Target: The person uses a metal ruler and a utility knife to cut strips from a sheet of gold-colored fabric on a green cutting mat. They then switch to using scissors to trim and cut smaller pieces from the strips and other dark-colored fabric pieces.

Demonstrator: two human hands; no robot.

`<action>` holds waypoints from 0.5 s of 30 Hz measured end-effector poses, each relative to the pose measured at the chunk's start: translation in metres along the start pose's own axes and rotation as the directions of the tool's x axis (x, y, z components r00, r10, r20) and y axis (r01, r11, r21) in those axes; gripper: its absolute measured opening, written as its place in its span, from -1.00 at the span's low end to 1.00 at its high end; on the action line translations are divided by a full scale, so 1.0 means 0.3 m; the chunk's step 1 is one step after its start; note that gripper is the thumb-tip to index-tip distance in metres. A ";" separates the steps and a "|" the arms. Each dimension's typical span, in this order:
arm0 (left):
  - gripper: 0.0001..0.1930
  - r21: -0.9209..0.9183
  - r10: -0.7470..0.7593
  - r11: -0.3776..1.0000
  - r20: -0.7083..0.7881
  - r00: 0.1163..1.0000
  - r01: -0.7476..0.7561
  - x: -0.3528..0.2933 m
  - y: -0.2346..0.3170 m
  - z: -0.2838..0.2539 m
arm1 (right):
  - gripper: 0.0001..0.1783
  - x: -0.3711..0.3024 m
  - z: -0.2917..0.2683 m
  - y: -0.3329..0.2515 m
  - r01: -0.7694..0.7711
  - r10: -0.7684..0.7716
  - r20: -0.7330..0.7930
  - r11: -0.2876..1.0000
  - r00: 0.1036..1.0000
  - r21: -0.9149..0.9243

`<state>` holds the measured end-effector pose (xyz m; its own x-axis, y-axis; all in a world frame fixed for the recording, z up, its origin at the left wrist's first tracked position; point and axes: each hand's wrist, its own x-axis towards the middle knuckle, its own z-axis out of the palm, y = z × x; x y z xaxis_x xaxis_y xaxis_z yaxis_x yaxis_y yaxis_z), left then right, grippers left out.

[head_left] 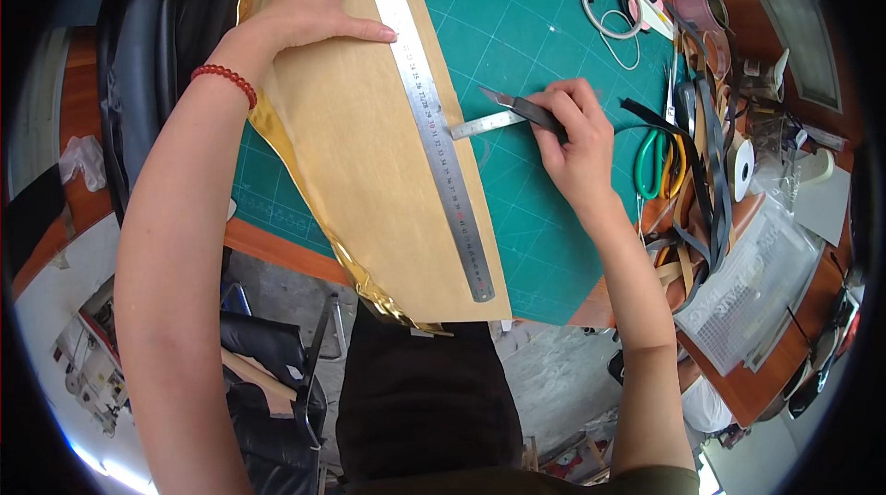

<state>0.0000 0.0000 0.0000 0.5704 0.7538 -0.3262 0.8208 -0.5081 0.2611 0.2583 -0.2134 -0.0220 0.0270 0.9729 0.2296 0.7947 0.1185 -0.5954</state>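
Observation:
A long steel ruler lies lengthwise on a tan sheet, close to the sheet's right edge. Gold shiny material shows along the sheet's left side. My left hand rests spread on the sheet, its thumb on the ruler. Between the fingers of my right hand is a craft knife, its pointed blade aimed up and left. The same hand also holds a short steel ruler, whose far end reaches across the sheet's edge to the long ruler. Whether the two rulers touch I cannot tell.
The green cutting mat spreads under the sheet. To the right lie scissors with green handles, dark straps, a white spool and a coiled white cord. Dark rolled material stands at left, a chair below.

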 end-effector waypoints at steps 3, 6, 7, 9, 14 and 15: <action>0.37 0.028 -0.030 0.999 -0.005 1.000 0.030 0.000 0.017 -0.008 | -0.74 0.001 0.011 -0.005 -0.008 0.008 -0.009 1.000 1.000 -0.008; 0.38 0.021 -0.026 0.999 -0.021 0.999 0.026 -0.011 0.012 0.015 | -0.74 -0.016 0.010 -0.003 -0.011 0.011 0.003 1.000 1.000 -0.015; 0.38 0.023 -0.028 0.999 -0.019 0.999 0.029 -0.010 0.011 0.015 | -0.74 -0.016 0.012 -0.003 -0.012 0.012 0.001 1.000 1.000 -0.016; 0.38 0.019 -0.030 0.999 -0.012 0.999 0.030 -0.008 0.015 0.010 | -0.75 -0.017 0.015 -0.001 -0.012 0.012 -0.006 1.000 1.000 -0.018; 0.39 0.081 -0.041 0.996 0.010 0.999 0.040 0.006 0.016 0.012 | -0.77 -0.014 0.008 -0.002 -0.039 0.040 0.023 0.999 0.999 -0.018; 0.35 0.101 0.033 0.995 -0.092 0.995 -0.023 0.014 -0.013 0.038 | -0.77 -0.006 -0.005 0.000 -0.040 0.040 0.014 0.999 0.999 -0.027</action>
<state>-0.0005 0.0005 -0.0128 0.5917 0.7720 -0.2321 0.8062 -0.5651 0.1754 0.2592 -0.2154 -0.0212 0.0508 0.9795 0.1950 0.8090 0.0741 -0.5831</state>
